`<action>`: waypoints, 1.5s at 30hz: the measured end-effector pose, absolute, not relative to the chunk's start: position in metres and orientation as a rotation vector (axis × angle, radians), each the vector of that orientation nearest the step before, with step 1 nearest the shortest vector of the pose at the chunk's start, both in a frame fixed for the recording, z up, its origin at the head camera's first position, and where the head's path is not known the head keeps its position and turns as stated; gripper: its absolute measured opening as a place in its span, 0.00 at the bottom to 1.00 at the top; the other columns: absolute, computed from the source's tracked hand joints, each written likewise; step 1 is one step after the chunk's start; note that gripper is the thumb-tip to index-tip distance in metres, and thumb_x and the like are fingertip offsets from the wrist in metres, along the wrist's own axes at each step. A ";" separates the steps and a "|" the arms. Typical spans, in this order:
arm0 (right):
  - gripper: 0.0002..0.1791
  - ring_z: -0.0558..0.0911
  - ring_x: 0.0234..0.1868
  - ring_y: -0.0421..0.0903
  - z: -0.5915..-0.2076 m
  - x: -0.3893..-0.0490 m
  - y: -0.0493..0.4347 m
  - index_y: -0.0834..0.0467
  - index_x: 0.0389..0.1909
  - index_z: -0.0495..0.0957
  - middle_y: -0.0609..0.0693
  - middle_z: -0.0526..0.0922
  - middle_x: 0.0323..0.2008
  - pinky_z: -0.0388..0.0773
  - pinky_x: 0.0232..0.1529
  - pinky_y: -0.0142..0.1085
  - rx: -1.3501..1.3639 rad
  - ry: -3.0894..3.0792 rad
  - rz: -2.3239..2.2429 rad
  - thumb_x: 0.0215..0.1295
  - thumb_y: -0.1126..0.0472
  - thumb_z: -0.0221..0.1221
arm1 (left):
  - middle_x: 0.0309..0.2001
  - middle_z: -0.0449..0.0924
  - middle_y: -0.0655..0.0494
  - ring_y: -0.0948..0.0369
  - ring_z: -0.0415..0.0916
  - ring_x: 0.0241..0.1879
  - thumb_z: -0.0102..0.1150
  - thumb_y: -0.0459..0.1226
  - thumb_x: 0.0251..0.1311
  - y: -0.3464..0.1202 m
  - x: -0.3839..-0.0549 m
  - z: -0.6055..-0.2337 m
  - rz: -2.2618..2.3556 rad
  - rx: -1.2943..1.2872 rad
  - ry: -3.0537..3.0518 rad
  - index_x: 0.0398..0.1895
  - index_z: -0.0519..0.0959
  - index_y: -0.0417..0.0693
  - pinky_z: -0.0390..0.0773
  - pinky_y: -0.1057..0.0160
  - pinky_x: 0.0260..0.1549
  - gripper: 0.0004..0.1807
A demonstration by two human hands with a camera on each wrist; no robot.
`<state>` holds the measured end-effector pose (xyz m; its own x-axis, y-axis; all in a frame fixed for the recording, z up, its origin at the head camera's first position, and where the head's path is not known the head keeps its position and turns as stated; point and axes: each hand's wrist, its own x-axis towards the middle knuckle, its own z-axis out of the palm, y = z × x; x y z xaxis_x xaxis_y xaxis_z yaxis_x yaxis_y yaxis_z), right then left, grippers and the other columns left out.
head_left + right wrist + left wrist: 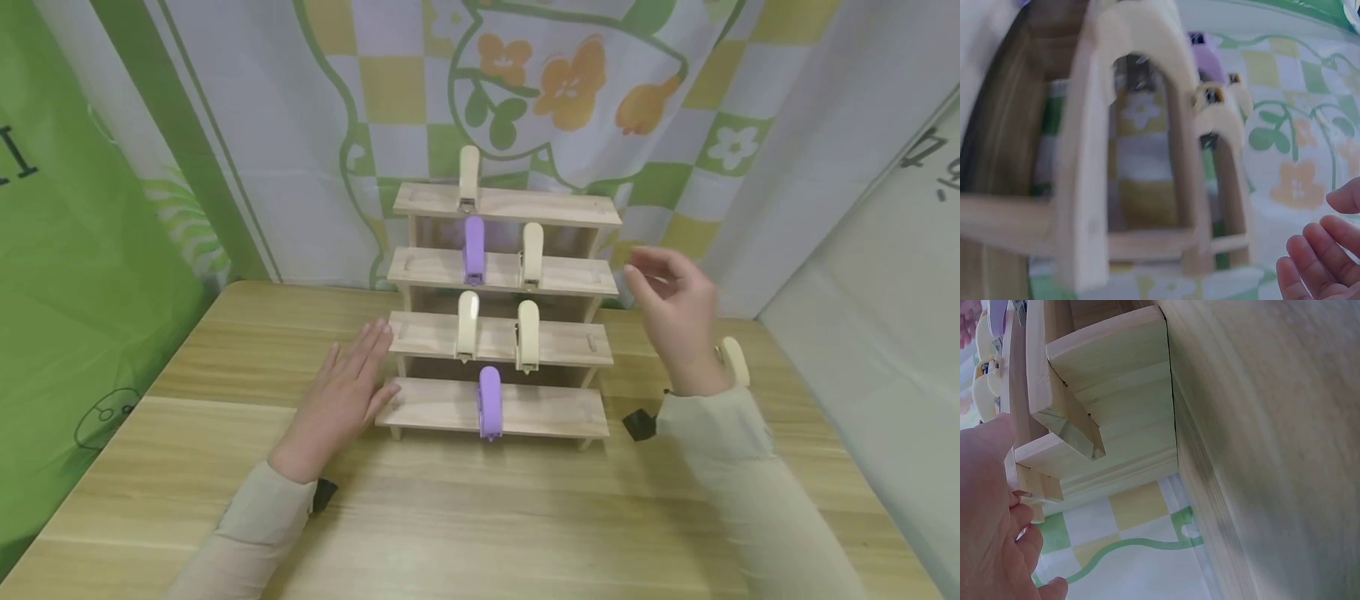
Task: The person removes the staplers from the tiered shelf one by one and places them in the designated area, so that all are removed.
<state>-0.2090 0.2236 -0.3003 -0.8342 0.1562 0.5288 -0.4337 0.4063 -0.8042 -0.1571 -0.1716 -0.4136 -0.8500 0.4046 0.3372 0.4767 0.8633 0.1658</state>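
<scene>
A four-tier wooden rack [558,409] stands on the table, with staplers on each tier. My left hand [337,398] lies against the rack's left end, fingers extended, fingertips right at the third and bottom tiers. To the right of the rack, my right hand [675,312] is raised, its fingers loosely bent with nothing between them; the right wrist view shows those relaxed fingers [1316,262] too. One cream stapler [469,177] is on the top tier. Below it are a purple stapler [474,250] and a cream one. Two cream staplers occupy the third tier; a purple stapler [490,402] sits on the bottom one.
Another cream stapler [735,361] lies on the wooden table [465,517], partly hidden behind the right wrist. A patterned curtain [397,92] hangs right behind the rack. Green fabric [82,275] is at the left, and a pale panel [877,283] borders the right side.
</scene>
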 end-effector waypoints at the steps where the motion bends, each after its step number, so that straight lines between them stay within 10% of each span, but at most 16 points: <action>1: 0.16 0.82 0.49 0.37 -0.297 -0.210 0.220 0.68 0.54 0.81 0.60 0.84 0.51 0.80 0.58 0.30 0.241 -2.130 1.455 0.69 0.65 0.63 | 0.81 0.44 0.43 0.45 0.45 0.79 0.50 0.49 0.76 -0.172 -0.157 -0.414 -0.352 -0.667 -2.739 0.82 0.45 0.41 0.50 0.33 0.73 0.42; 45: 0.24 0.81 0.56 0.49 -0.239 -0.297 0.086 0.63 0.61 0.79 0.56 0.84 0.55 0.78 0.59 0.35 0.313 -2.551 1.457 0.66 0.58 0.66 | 0.81 0.43 0.44 0.47 0.43 0.79 0.49 0.50 0.76 -0.173 -0.157 -0.415 -0.370 -0.658 -2.764 0.82 0.43 0.44 0.47 0.35 0.74 0.42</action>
<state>-0.2968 0.0855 -0.2388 -0.9603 -0.0900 0.2640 -0.2732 0.4953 -0.8246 -0.1573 -0.1729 -0.4151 -0.8585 0.3997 0.3214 0.4701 0.8638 0.1814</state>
